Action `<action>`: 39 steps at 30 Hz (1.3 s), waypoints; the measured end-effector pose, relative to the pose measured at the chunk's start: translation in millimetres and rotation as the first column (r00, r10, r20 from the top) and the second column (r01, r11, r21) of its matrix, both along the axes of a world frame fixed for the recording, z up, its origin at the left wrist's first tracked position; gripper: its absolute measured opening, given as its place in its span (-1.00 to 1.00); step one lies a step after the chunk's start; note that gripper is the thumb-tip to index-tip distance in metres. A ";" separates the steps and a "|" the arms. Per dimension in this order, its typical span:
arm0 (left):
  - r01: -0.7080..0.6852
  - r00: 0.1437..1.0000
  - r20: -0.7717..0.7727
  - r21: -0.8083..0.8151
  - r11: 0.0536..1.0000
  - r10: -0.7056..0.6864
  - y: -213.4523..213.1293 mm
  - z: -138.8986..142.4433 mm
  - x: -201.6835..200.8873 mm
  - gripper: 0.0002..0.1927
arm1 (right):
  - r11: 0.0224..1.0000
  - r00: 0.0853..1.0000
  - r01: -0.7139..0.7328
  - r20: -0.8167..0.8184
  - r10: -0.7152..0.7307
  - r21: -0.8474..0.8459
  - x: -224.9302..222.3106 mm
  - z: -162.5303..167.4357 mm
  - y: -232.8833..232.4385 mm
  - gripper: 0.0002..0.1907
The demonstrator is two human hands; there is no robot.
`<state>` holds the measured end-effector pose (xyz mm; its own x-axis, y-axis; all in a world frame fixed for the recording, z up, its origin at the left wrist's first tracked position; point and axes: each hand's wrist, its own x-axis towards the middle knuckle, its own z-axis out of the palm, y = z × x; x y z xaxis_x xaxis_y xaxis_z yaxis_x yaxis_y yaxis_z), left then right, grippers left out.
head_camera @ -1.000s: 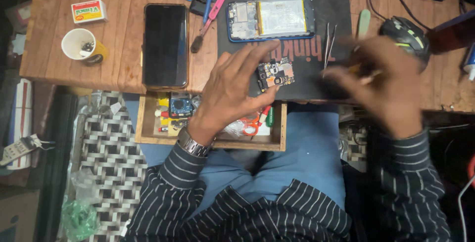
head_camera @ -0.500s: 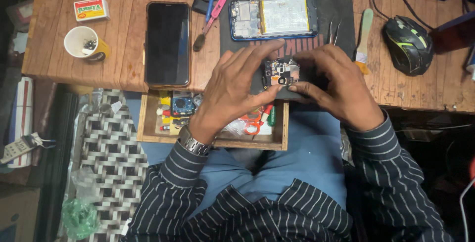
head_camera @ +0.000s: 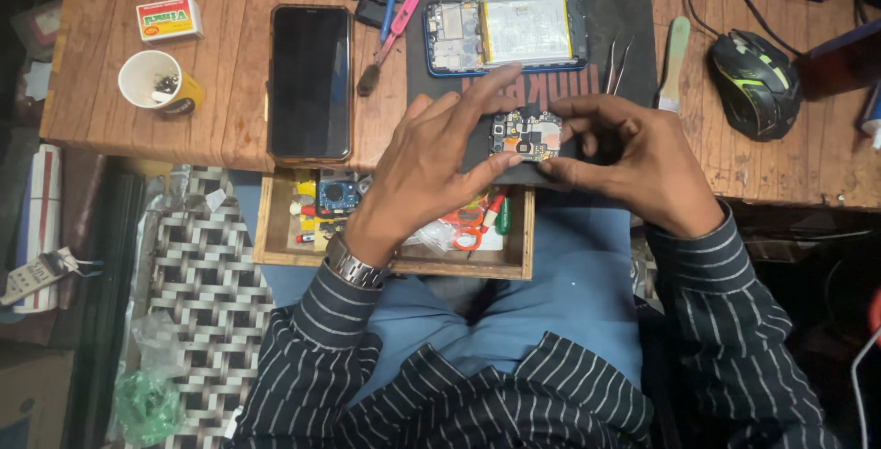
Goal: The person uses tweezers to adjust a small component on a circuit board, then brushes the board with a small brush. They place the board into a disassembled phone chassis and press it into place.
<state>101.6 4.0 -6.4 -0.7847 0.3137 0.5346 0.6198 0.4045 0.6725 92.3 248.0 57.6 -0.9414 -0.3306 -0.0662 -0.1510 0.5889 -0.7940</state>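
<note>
A small white cup (head_camera: 150,80) stands near the left end of the wooden desk (head_camera: 229,91), and a few small dark metal parts are seen at its bottom. Below the desk edge an open wooden drawer (head_camera: 275,229) is pulled out; a small blue circuit module (head_camera: 337,197), red-handled scissors (head_camera: 466,221), a green-handled tool and yellow and red oddments are held in it. On the black work mat (head_camera: 624,36) an opened smartphone (head_camera: 505,34) lies with its back removed, the battery exposed.

A small phone circuit board (head_camera: 526,136) is held between both hands just above the near edge of the mat. It is pinched at its left side by the thumb and fingertips of the left hand (head_camera: 431,160), whose remaining fingers are spread above it. Its right side is gripped by the curled fingers and thumb of the right hand (head_camera: 633,165). Tweezers (head_camera: 615,64) lie just beyond the right hand.
</note>
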 end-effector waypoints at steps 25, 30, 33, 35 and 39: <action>-0.028 0.999 0.024 -0.027 0.999 0.029 0.6 1.9 -2.5 -0.28 | 0.999 0.996 -0.030 0.085 0.028 0.021 -7.9 0.8 -0.2 -0.53; -0.018 1.000 -0.014 -0.029 0.999 0.017 0.7 1.7 -3.1 -0.38 | 0.999 0.996 -0.043 0.076 0.041 0.031 -8.1 0.4 -0.1 -0.52; -0.023 0.998 -0.058 -0.037 0.999 0.021 1.1 1.8 -3.1 -0.47 | 0.998 0.995 -0.012 0.096 0.006 0.060 -7.9 1.4 -0.7 -0.51; -0.026 0.997 -0.073 -0.039 0.999 0.023 1.4 2.2 -3.0 -0.52 | 0.998 0.996 -0.013 0.092 0.007 0.067 -7.8 2.1 -0.9 -0.52; -0.029 0.997 -0.067 -0.050 0.998 0.026 1.4 3.5 -2.8 -0.56 | 0.998 0.997 -0.026 0.076 0.021 0.064 -7.5 2.5 -0.9 -0.52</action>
